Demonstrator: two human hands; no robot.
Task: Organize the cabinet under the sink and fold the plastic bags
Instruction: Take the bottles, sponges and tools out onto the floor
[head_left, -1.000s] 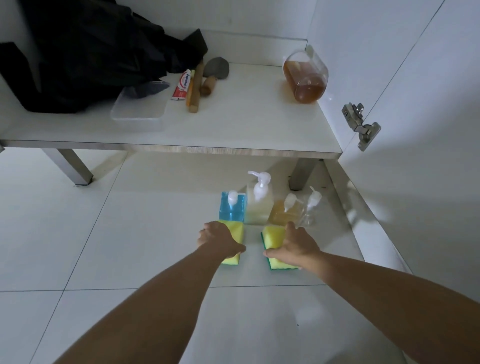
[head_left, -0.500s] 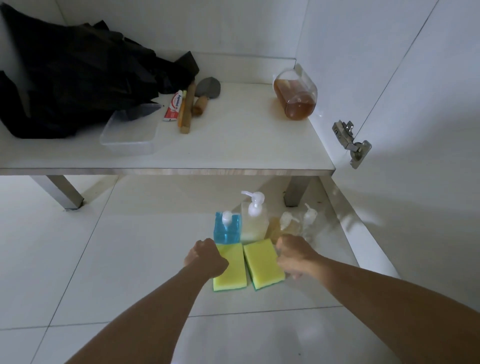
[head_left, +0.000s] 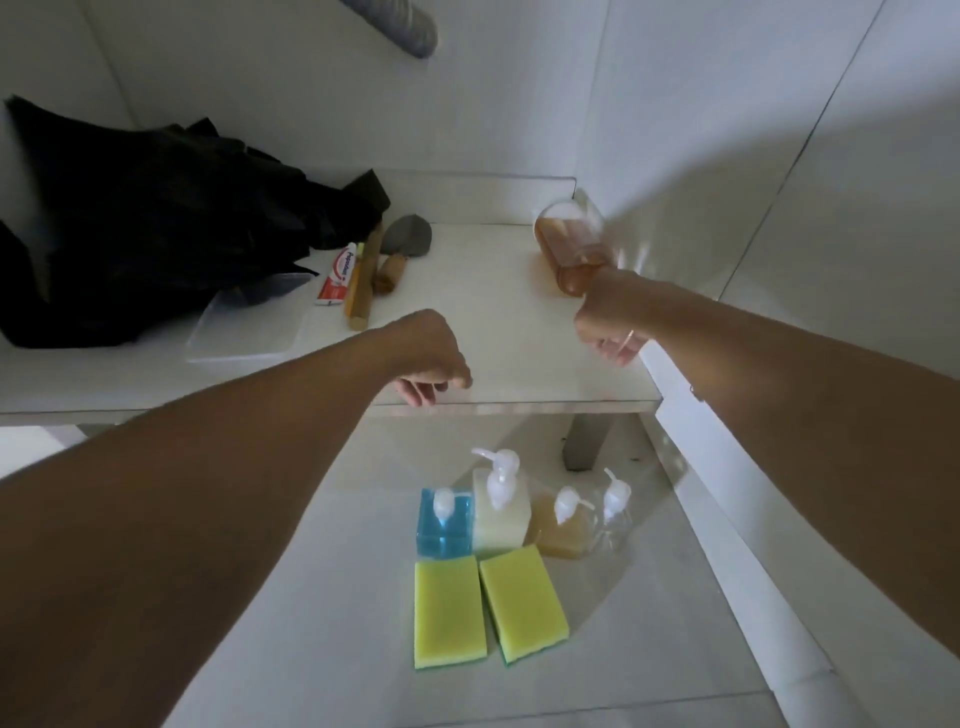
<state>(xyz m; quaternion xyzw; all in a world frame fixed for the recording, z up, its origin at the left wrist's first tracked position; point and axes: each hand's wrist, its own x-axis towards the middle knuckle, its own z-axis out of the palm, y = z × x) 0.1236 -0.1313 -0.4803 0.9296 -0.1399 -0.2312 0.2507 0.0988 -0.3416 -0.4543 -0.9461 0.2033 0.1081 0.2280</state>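
Both arms reach forward over the cabinet floor (head_left: 218, 374) inside the under-sink cabinet. The left hand (head_left: 428, 358) hangs above the front edge of that floor, fingers loosely curled downward and holding nothing. The right hand (head_left: 610, 319) is raised at the right end of the floor, beside the side wall; its fingers curl downward, and whether they grip anything cannot be told. Directly beyond the right hand, touching or nearly touching its knuckles, a clear jar of amber liquid (head_left: 569, 244) leans in the rear right corner. Beyond the left hand lie a wooden stick (head_left: 363, 283), a toothpaste tube (head_left: 337, 278) just left of it, and a small trowel with a wooden handle (head_left: 405, 247) just right of it. Left of the left hand sits a clear plastic tray (head_left: 249, 332), and behind that a heap of black plastic bags (head_left: 156, 223) fills the rear left. Below both hands, on the tiled room floor (head_left: 332, 634), four pump bottles stand in a row: a blue bottle (head_left: 445, 525), a taller cream bottle (head_left: 501, 512), an amber bottle (head_left: 563, 527) and a clear bottle (head_left: 615, 512). Two yellow sponges (head_left: 449, 605) lie side by side in front of the bottles, close together.
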